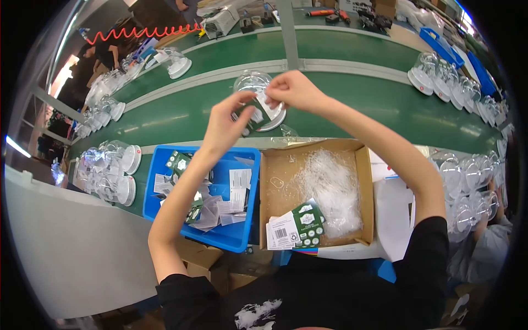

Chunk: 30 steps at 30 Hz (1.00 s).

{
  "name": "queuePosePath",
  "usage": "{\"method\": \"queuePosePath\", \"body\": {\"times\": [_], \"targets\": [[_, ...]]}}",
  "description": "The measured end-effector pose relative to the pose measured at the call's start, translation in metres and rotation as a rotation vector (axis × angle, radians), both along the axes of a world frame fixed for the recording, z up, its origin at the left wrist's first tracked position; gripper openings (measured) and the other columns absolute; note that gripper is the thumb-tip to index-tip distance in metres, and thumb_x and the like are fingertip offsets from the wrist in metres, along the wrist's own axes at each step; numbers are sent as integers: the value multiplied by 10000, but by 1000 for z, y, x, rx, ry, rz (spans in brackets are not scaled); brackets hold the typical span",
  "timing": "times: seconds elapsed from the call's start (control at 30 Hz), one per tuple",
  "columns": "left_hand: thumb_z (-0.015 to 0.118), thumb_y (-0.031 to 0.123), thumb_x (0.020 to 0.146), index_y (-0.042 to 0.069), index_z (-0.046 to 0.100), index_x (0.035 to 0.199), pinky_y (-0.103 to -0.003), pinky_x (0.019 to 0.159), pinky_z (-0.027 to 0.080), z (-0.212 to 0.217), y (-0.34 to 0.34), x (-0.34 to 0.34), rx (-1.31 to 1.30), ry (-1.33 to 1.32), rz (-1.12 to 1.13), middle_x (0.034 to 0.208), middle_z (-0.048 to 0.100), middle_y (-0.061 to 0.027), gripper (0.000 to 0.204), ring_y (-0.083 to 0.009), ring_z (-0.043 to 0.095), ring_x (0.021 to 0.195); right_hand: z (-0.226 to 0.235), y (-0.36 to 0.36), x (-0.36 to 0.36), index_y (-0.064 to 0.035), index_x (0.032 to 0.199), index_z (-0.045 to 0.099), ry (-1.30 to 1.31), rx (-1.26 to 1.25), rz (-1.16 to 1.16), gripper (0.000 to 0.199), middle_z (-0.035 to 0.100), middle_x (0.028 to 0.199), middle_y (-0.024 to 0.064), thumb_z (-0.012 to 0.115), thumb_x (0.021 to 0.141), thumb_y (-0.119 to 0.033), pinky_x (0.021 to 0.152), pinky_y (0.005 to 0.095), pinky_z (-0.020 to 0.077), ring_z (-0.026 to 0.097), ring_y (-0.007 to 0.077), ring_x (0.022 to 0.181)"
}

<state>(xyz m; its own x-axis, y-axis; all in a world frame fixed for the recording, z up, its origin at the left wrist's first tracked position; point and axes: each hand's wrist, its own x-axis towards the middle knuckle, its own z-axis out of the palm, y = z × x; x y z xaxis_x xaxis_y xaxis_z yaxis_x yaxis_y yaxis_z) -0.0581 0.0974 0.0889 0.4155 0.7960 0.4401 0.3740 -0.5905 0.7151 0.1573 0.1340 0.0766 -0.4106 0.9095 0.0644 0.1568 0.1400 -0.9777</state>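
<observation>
In front of me on the green belt lies a clear plastic dome with a white round base. My left hand is closed at the dome's near left side, its thumb and fingers on a green printed card. At the dome's upper right, my right hand has its fingertips pinched together. Whatever sits between those fingertips is too small to make out. The card overlaps part of the dome and base.
Nearer me, a blue bin holds loose cards, beside a cardboard box with a heap of thin clear loops and several green-and-white cards. More domes line the left and right. A metal post rises beyond my hands.
</observation>
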Motion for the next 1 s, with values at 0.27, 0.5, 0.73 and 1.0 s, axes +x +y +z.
{"method": "queuePosePath", "body": {"times": [0.27, 0.5, 0.73, 1.0], "targets": [[615, 31, 856, 34, 627, 1126, -248, 738, 490, 0, 49, -15, -44, -14, 74, 949, 673, -74, 271, -116, 627, 864, 9, 55, -34, 29, 933, 674, 47, 48, -32, 230, 703, 832, 98, 627, 856, -182, 571, 267, 581, 694, 138, 719], [614, 64, 857, 44, 651, 1088, -258, 707, 484, -2, 75, -22, -38, 70, 156, 914, 683, -77, 235, -122, 629, 857, -6, 81, -35, 25, 777, 671, -98, 362, -92, 150, 691, 690, 100, 604, 766, -109, 587, 276, 545, 684, 141, 622], [611, 70, 845, 30, 635, 1088, -279, 655, 473, -13, 110, -38, 109, 143, 140, 863, 682, -81, 248, -128, 629, 788, -8, 101, -42, -37, 767, 700, -312, 539, -179, 154, 694, 739, 123, 613, 723, -156, 671, 362, 548, 684, 258, 700], [618, 102, 816, 20, 604, 995, -295, 608, 459, -20, 115, -40, -33, 185, 266, 752, 667, -83, 197, -150, 597, 644, -19, 114, -64, -72, 697, 706, -428, 599, -308, 137, 677, 765, 155, 654, 681, -198, 735, 404, 541, 665, 314, 782]]}}
